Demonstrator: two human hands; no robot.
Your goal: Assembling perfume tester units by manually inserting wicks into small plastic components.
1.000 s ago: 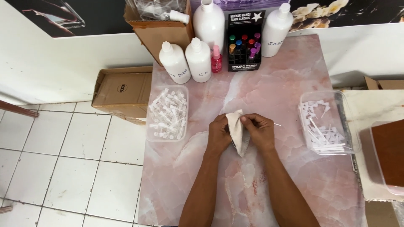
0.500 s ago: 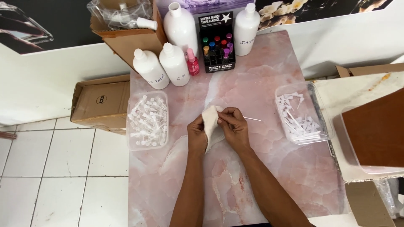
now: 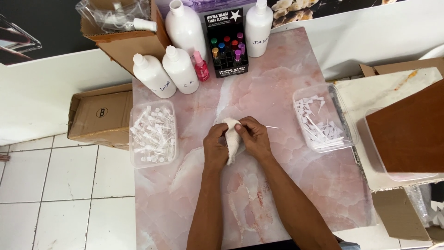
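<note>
At the middle of the pink marble-patterned tabletop (image 3: 286, 92), the left hand (image 3: 215, 146) and right hand (image 3: 253, 136) were both closed around a crumpled white cloth (image 3: 231, 139); the right also pinched a thin white tube (image 3: 270, 127) pointing right.

Our forearms reach forward from the bottom edge and converge at mid-frame. Our left hand (image 3: 215, 144) curls, fingers bent inward, thumb side toward the right. Our right hand (image 3: 253, 137) meets it, fingertips pinched together, knuckles up.
</note>
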